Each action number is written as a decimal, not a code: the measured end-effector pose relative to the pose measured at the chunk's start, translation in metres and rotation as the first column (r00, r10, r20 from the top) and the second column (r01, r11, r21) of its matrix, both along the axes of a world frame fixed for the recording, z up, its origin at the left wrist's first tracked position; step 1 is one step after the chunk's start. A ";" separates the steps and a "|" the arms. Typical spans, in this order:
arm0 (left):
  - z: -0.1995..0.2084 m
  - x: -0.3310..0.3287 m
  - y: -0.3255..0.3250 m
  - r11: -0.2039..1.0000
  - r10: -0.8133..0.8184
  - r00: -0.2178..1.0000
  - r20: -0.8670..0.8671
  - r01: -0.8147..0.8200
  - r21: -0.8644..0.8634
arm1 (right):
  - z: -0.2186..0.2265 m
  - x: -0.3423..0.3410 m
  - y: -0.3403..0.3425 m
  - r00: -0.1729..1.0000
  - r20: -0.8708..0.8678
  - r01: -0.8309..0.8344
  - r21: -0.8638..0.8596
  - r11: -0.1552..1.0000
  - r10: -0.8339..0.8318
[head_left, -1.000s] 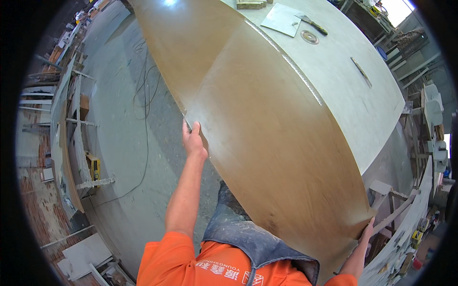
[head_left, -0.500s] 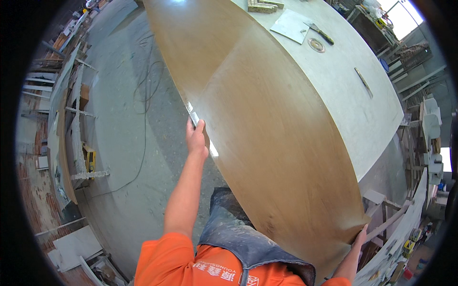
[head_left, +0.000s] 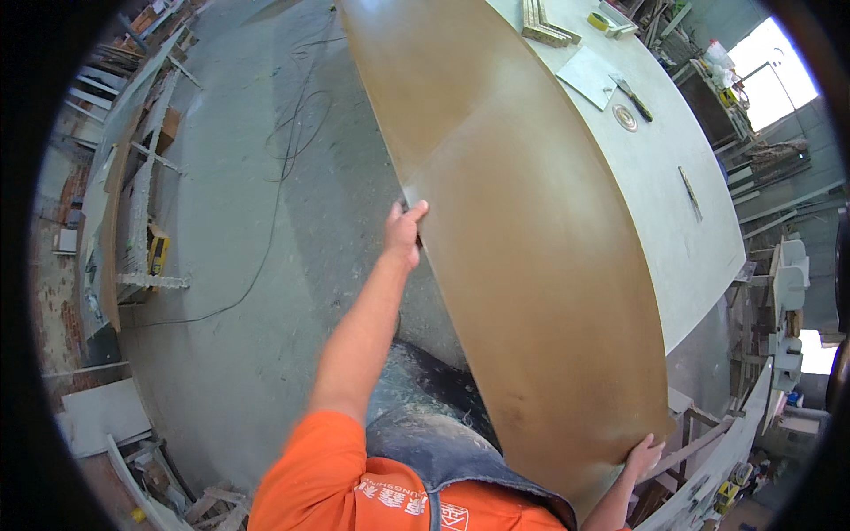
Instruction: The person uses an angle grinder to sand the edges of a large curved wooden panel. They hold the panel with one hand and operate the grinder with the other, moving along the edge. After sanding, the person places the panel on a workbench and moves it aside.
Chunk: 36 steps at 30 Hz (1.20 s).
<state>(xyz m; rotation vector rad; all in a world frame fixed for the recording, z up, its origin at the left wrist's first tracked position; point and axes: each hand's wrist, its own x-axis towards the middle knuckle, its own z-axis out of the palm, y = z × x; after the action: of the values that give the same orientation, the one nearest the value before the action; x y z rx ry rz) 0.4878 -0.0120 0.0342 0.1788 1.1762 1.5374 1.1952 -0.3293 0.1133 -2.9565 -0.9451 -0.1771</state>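
A long, glossy brown wood-grain sheet (head_left: pixel 531 265) slants from the far middle to the near right, partly over a white tabletop (head_left: pixel 611 186). My left hand (head_left: pixel 404 233) is closed on its left edge, thumb on top and fingers mostly hidden beneath. Close to me, my right hand (head_left: pixel 644 457) holds the sheet's right edge by its near corner, fingers bent over it. The sheet's near end runs down in front of my dark apron (head_left: pixel 443 434).
On the white tabletop lie a putty knife (head_left: pixel 633 97), a pale square board (head_left: pixel 588 78), a round disc (head_left: pixel 625 118), a slim pen-like tool (head_left: pixel 690 192), stacked strips (head_left: pixel 547 25) and a tape roll (head_left: pixel 598 20). A cable (head_left: pixel 282 177) crosses the floor. Racks (head_left: pixel 142 212) stand left.
The view has turned a little. My left hand sits farther up in the picture, still on the sheet's edge. My right hand has shifted at the near corner, and the bright glints along the left edge are gone.
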 end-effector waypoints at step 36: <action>-0.061 -0.021 -0.003 0.958 -0.286 0.555 0.781 0.143 0.250 | 0.039 -0.451 0.016 0.839 -0.328 -0.516 -0.223 0.827 0.435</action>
<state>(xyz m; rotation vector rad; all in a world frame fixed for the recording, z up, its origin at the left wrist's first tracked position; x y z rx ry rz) 0.4668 -0.0146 -0.0271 -0.2694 0.2608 1.2432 0.7440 -0.3133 0.1521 -2.7529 -1.7607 0.4055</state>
